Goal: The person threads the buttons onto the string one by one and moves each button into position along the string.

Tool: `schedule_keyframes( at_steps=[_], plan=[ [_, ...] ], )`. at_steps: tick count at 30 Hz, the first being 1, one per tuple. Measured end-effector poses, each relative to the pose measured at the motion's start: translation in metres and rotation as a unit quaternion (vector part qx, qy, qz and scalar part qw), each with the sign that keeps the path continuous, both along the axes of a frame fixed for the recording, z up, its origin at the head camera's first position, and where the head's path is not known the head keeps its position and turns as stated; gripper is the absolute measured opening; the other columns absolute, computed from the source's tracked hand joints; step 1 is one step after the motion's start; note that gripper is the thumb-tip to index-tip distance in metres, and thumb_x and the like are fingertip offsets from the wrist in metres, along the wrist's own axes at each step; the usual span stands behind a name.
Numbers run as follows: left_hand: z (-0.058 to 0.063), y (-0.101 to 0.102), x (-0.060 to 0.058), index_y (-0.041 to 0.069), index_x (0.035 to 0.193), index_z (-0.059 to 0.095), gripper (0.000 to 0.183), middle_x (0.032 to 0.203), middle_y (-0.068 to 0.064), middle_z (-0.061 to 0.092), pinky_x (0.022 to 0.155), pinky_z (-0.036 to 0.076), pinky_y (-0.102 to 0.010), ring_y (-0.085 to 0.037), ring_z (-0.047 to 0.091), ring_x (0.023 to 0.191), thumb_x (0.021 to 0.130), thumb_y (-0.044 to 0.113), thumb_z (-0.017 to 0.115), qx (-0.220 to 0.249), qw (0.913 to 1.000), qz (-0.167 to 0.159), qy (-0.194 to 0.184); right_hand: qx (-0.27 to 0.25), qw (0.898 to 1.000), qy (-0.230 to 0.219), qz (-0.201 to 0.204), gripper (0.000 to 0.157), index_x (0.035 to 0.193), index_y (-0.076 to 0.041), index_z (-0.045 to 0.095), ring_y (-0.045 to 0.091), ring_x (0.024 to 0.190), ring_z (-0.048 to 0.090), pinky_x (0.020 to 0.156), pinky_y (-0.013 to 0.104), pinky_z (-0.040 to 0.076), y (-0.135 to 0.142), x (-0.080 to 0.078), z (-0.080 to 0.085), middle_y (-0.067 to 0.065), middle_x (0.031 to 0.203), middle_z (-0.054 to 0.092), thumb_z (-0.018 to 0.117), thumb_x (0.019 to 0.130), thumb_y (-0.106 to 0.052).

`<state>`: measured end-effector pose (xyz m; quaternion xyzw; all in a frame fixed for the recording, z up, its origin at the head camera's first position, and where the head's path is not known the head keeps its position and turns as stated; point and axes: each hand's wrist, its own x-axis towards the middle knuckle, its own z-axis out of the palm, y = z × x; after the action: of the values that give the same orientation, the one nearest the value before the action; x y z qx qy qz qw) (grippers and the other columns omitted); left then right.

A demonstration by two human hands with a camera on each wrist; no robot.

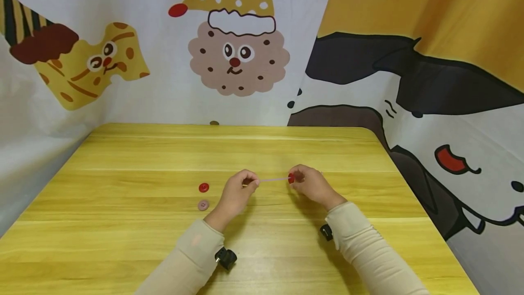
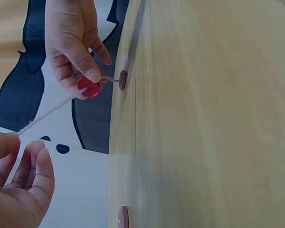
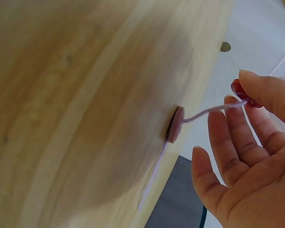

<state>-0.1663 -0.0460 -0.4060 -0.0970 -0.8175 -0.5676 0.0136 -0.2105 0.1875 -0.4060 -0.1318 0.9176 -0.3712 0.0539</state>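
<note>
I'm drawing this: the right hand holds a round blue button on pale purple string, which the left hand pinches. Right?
Not blue: the left wrist view shows the right hand holding a round red button on pale purple string.

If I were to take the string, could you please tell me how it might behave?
Probably floppy: the string curves loosely between the right hand and the dull red button. It looks thin, so likely light. Its fuzz near the left hand suggests it may not slip easily.
</note>
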Motion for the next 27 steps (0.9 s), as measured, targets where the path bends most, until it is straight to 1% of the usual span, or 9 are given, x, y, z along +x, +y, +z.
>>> schedule_keyframes(
  at_steps=[9,13,19,21,24,27],
  plan=[
    [0.001,-0.001,0.001,0.004,0.097,0.063,0.007,0.092,-0.005,0.062,0.079,0.049,-0.035,-0.020,0.056,0.091,0.096,0.008,0.058,0.004,1.0000,-0.001,-0.001,0.027,1.000,-0.001,0.008,0.026,0.113,0.001,0.063,0.025,0.094,0.062,0.077,0.036,0.051,0.006,-0.005,-0.002,0.010,0.098,0.067,0.068,0.088,-0.002],
    [0.002,-0.001,0.001,0.005,0.096,0.063,0.006,0.092,-0.005,0.062,0.079,0.049,-0.035,-0.020,0.057,0.091,0.096,0.008,0.058,-0.001,1.0000,0.000,0.001,0.024,1.000,-0.004,0.011,0.026,0.113,0.003,0.063,0.026,0.094,0.063,0.078,0.037,0.052,0.009,-0.007,-0.004,0.012,0.098,0.068,0.067,0.087,-0.001],
    [0.002,-0.002,0.001,0.004,0.097,0.064,0.007,0.092,-0.005,0.062,0.080,0.049,-0.036,-0.020,0.057,0.091,0.096,0.008,0.059,0.001,1.0000,0.001,0.001,0.013,0.999,0.009,0.035,0.026,0.111,0.007,0.063,0.023,0.090,0.064,0.074,0.031,0.052,0.013,-0.007,-0.004,0.013,0.096,0.068,0.069,0.086,-0.001],
    [0.002,-0.002,0.001,0.004,0.097,0.064,0.007,0.092,-0.005,0.062,0.080,0.049,-0.036,-0.020,0.057,0.091,0.096,0.008,0.059,0.001,1.0000,0.002,0.002,0.018,0.999,0.006,0.032,0.027,0.111,0.008,0.063,0.024,0.091,0.064,0.075,0.032,0.052,0.014,-0.008,-0.005,0.014,0.098,0.068,0.069,0.086,0.000],
    [0.002,-0.002,0.001,0.004,0.097,0.064,0.006,0.092,-0.005,0.062,0.080,0.049,-0.036,-0.020,0.057,0.090,0.096,0.008,0.059,-0.001,1.0000,0.002,0.004,0.031,0.999,-0.010,0.013,0.028,0.114,0.007,0.063,0.026,0.095,0.062,0.080,0.035,0.051,0.014,-0.012,-0.008,0.015,0.102,0.066,0.068,0.087,0.001],
    [0.002,-0.002,0.002,0.004,0.097,0.064,0.007,0.092,-0.005,0.062,0.079,0.049,-0.036,-0.019,0.057,0.090,0.096,0.008,0.059,-0.001,1.0000,0.001,0.006,0.048,0.999,-0.015,0.010,0.029,0.115,0.007,0.062,0.026,0.094,0.061,0.080,0.037,0.051,0.014,-0.014,-0.010,0.016,0.103,0.065,0.068,0.087,0.001]
  ],
)
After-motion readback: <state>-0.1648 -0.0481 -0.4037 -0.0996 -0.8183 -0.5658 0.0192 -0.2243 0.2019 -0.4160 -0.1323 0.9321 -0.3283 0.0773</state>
